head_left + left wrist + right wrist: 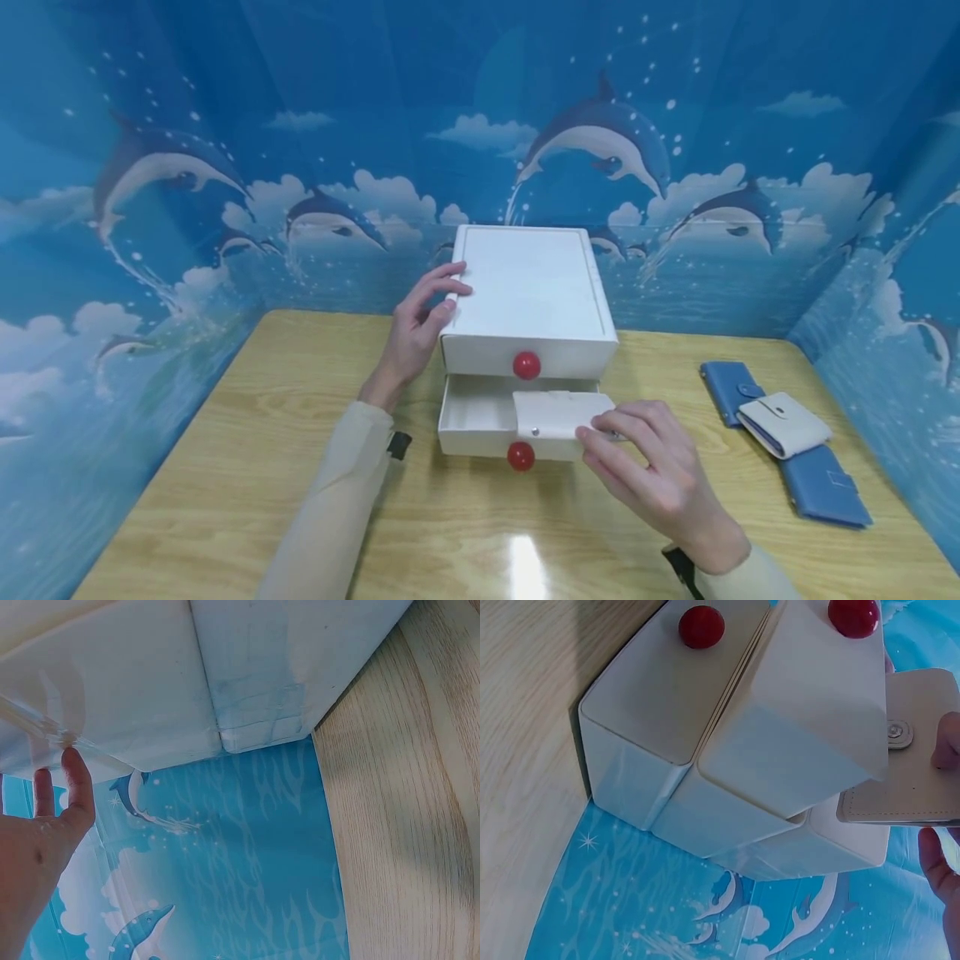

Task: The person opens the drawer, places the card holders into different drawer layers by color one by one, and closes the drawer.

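A white drawer cabinet [532, 283] with red knobs stands on the table. Its drawer [480, 412] below the top one is pulled out. My left hand [412, 329] rests against the cabinet's left side and top edge, its fingertips touching the surface; the left wrist view shows this hand [45, 840] too. With my right hand [652, 467] I pinch a cream snap wallet [558, 412] between thumb and fingers. The wallet lies over the right part of the pulled-out drawer. In the right wrist view the wallet [911, 776] shows its snap tab and stitched edge.
Right of the cabinet, a cream wallet [783, 423] overlaps two blue wallets, one behind [727, 387] and one in front [825, 487]. A blue dolphin-print backdrop [420, 125] encloses the wooden table [247, 467] at the back and sides.
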A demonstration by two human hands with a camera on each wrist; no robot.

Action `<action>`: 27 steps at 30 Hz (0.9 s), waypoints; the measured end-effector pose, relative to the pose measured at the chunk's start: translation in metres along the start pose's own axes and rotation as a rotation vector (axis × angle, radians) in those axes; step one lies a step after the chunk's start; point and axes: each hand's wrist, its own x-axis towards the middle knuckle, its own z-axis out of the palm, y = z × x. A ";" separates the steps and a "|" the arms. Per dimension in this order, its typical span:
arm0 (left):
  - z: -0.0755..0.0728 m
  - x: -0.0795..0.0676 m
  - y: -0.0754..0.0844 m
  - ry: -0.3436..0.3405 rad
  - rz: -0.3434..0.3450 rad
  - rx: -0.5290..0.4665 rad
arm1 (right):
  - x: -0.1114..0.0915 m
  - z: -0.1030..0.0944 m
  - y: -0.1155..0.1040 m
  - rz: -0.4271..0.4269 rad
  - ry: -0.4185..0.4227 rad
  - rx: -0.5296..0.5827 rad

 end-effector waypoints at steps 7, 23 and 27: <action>-0.001 0.000 0.000 0.004 0.001 -0.006 | 0.001 0.009 0.004 -0.010 -0.047 0.003; 0.000 0.001 0.000 -0.004 0.002 -0.004 | 0.003 0.016 0.008 0.050 -0.156 0.007; 0.000 0.001 -0.001 -0.006 -0.002 -0.005 | 0.004 0.017 0.008 0.078 -0.184 0.007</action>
